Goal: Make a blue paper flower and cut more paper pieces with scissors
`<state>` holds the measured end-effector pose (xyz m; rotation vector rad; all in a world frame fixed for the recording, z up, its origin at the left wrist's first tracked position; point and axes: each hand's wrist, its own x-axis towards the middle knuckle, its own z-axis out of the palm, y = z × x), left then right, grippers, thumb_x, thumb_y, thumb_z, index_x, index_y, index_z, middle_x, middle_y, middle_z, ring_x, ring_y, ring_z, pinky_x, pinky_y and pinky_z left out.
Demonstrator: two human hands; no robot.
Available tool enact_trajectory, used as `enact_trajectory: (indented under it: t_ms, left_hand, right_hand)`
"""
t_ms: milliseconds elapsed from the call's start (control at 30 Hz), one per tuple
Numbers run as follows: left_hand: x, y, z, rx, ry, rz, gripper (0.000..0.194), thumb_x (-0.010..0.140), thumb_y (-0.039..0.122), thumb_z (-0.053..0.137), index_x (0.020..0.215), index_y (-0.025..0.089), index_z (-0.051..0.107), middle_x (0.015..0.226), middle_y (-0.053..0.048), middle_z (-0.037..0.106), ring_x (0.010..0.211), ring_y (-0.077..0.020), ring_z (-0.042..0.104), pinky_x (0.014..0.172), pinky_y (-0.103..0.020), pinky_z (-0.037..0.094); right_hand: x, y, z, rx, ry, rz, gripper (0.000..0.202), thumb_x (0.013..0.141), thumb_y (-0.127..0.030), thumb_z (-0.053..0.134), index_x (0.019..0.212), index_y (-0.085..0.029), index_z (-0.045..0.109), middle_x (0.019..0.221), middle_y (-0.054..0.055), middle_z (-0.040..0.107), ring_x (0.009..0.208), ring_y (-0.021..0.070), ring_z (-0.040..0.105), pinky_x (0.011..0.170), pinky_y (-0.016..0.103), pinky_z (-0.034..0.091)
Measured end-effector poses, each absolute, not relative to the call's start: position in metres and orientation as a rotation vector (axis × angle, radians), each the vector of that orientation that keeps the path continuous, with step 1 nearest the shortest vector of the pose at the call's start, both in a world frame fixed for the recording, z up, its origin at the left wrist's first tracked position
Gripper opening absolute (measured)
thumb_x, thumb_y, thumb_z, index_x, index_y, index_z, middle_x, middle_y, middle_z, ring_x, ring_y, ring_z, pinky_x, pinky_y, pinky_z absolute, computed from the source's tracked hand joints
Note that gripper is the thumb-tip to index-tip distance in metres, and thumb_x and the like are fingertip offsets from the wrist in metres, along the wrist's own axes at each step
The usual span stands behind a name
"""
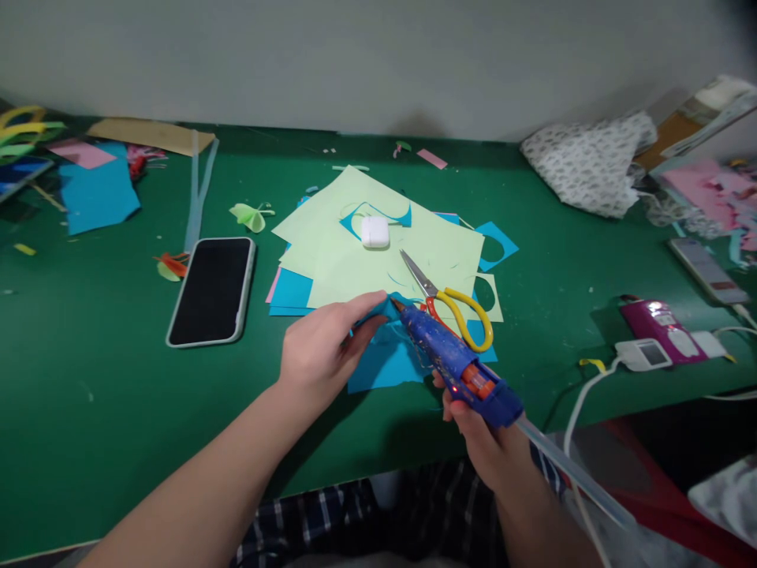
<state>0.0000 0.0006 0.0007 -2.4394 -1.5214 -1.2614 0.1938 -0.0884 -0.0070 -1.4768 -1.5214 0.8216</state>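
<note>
My left hand [322,339] pinches a small folded piece of blue paper [390,306] between thumb and fingers, above the front of the paper pile. My right hand [482,434] is wrapped round the handle of a blue glue gun [443,347], with a clear glue stick [573,469] coming out of its back end. The gun's nozzle points left and meets the blue piece at my left fingertips. Scissors [467,315] with yellow and red handles lie just behind the gun. Pale green sheets [337,260] lie over blue sheets [384,367] on the green table [106,379].
A white earphone case [375,232] sits on the sheets. Left of them lie a phone [213,292] and a green paper butterfly [251,217]. A patterned cloth bag [591,162], a magenta device [662,327] and white cables [576,410] are on the right.
</note>
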Motion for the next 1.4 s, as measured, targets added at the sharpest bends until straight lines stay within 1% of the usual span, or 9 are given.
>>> enact_trajectory:
  t_ms: [167,367,467,567,767,933,1033,1167,1400]
  left_hand:
    - [0.0005,-0.0002,0.0012,-2.432,-1.535,-1.253,0.023,0.081,0.029,0.062,0.103,0.024,0.060,0.066,0.005,0.066,0.052,-0.0075,0.059,0.052,-0.017,0.042]
    - [0.0005,-0.0010,0.0006,-2.427,-1.585,-1.273,0.023,0.082,0.031,0.060,0.104,0.025,0.061,0.067,0.004,0.067,0.052,-0.0079,0.059,0.053,-0.017,0.044]
    - [0.0003,-0.0008,0.0007,-2.418,-1.583,-1.276,0.023,0.082,0.031,0.061,0.104,0.025,0.061,0.067,0.004,0.066,0.053,-0.0078,0.060,0.053,-0.017,0.044]
    - [0.0003,-0.0004,0.0010,-2.418,-1.560,-1.277,0.023,0.081,0.030,0.061,0.103,0.025,0.060,0.067,0.004,0.066,0.053,-0.0075,0.060,0.053,-0.016,0.044]
    - [0.0007,-0.0008,0.0003,-2.438,-1.548,-1.248,0.022,0.082,0.030,0.060,0.103,0.024,0.060,0.063,0.005,0.064,0.049,-0.0072,0.056,0.051,-0.016,0.042]
    - [0.0005,-0.0006,0.0002,-2.451,-1.504,-1.265,0.022,0.082,0.029,0.061,0.103,0.025,0.059,0.062,0.005,0.063,0.050,-0.0074,0.056,0.048,-0.016,0.040]
    - [0.0003,-0.0004,0.0008,-2.450,-1.521,-1.257,0.023,0.081,0.029,0.061,0.104,0.025,0.059,0.063,0.005,0.064,0.050,-0.0077,0.058,0.049,-0.016,0.042]
    - [0.0006,-0.0006,0.0017,-2.427,-1.548,-1.274,0.023,0.080,0.029,0.062,0.103,0.025,0.060,0.069,0.004,0.067,0.053,-0.0078,0.060,0.053,-0.017,0.045]
    - [0.0010,-0.0006,0.0015,-2.409,-1.541,-1.313,0.022,0.080,0.028,0.063,0.102,0.024,0.061,0.069,0.003,0.068,0.054,-0.0089,0.061,0.053,-0.017,0.045]
  right_hand:
    - [0.1923,-0.0883,-0.0068,-1.467,-1.492,0.840,0.025,0.084,-0.042,0.051,0.075,-0.020,0.058,0.069,0.003,0.058,0.059,0.0157,0.053,0.051,0.028,0.045]
    - [0.1957,-0.0878,-0.0063,-1.455,-1.567,0.829,0.027,0.086,-0.042,0.047,0.072,-0.020,0.055,0.070,0.004,0.055,0.063,0.0170,0.052,0.055,0.031,0.044]
    - [0.1969,-0.0868,-0.0037,-1.451,-1.590,0.845,0.026,0.087,-0.042,0.045,0.074,-0.020,0.053,0.070,0.003,0.054,0.062,0.0168,0.051,0.053,0.031,0.042]
    - [0.1964,-0.0854,-0.0004,-1.456,-1.613,0.857,0.028,0.087,-0.043,0.045,0.072,-0.020,0.052,0.070,0.004,0.053,0.062,0.0172,0.051,0.053,0.031,0.041]
    - [0.1956,-0.0867,-0.0046,-1.455,-1.589,0.827,0.030,0.087,-0.044,0.045,0.071,-0.020,0.053,0.068,0.003,0.054,0.061,0.0162,0.051,0.053,0.030,0.042]
    - [0.1948,-0.0887,-0.0071,-1.460,-1.534,0.826,0.029,0.085,-0.043,0.049,0.069,-0.020,0.055,0.068,0.004,0.056,0.060,0.0159,0.053,0.050,0.028,0.043]
    - [0.1943,-0.0890,-0.0063,-1.457,-1.527,0.826,0.028,0.084,-0.043,0.050,0.068,-0.020,0.056,0.067,0.003,0.057,0.060,0.0161,0.054,0.051,0.028,0.045]
    - [0.1942,-0.0896,-0.0063,-1.451,-1.519,0.837,0.026,0.084,-0.042,0.051,0.073,-0.020,0.058,0.067,0.003,0.058,0.059,0.0162,0.055,0.052,0.029,0.046]
    - [0.1954,-0.0902,-0.0073,-1.473,-1.522,0.807,0.026,0.084,-0.042,0.051,0.070,-0.020,0.057,0.067,0.004,0.059,0.061,0.0171,0.057,0.053,0.029,0.047]
